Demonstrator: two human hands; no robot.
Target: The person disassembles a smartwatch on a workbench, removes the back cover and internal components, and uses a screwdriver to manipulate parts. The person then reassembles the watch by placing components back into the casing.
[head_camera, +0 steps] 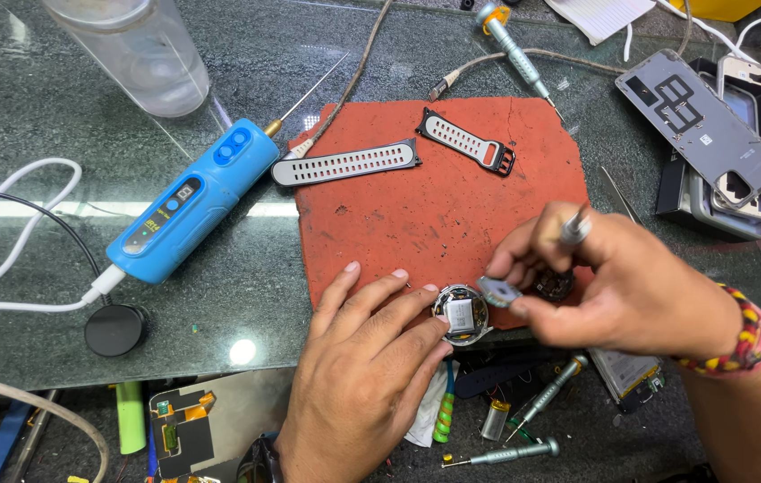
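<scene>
I see a rough, matt red rubber mat [438,210]; beside it, dark polished stone tabletop [31,143], a glossy blue plastic tool [194,201], and on it, perforated matt straps [346,164].

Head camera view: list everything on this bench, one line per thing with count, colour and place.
Work mat: one, red-brown, centre of the dark stone bench.
Watch straps: two, grey and black, at the mat's far edge.
Open watch body: one, round, silver, at the mat's near edge.
Handheld powered tool: one, blue, needle tip, left of the mat, white cable attached.
Clear container: one, top left.
Round puck: one, black, near left.
Screwdrivers: several, silver-handled, far edge and under the glass.
Phone frames: a stack, grey, right.
Left hand: steadies the watch body.
Right hand: holds a small grey part and a slim tool; beaded wristband.
</scene>
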